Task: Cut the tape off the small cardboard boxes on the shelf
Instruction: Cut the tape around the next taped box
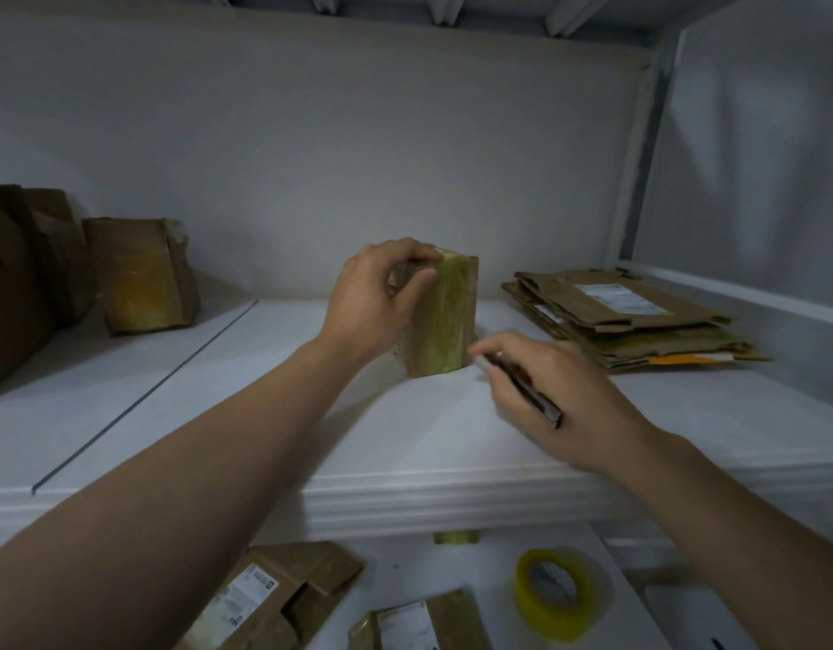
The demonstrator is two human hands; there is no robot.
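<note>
The task looks to be partway through. The small cardboard box [445, 321] stands on end in the middle of the white shelf [405, 443], and the glossy yellowish tape [445, 302] runs down its near face uncut, as far as the picture shows. The left hand [382, 297] grips the box at its top left corner, fingers curled over the edge to steady it. The right hand [546, 391] holds a slim utility knife [522, 387] pinched like a pen, with the pale tip just beside the box's lower right corner. Blur hides whether the tip touches the tape.

To the right of the box lies a stack of flattened cardboard [630, 321] with shipping labels, which I take for boxes already opened and folded down. To the left of the box, well apart, a second taped box [142, 274] stands against the wall, and beyond it a larger brown carton [25, 274]; these appear to be waiting, so at least this box and that one are left to do.

Below and in front of the box, under the shelf's moulded front edge, a lower shelf [499, 555] carries a roll of yellow tape [553, 593] and more labelled cardboard pieces [274, 598]. Behind the box is a plain white wall [311, 133], and the light is dim.
</note>
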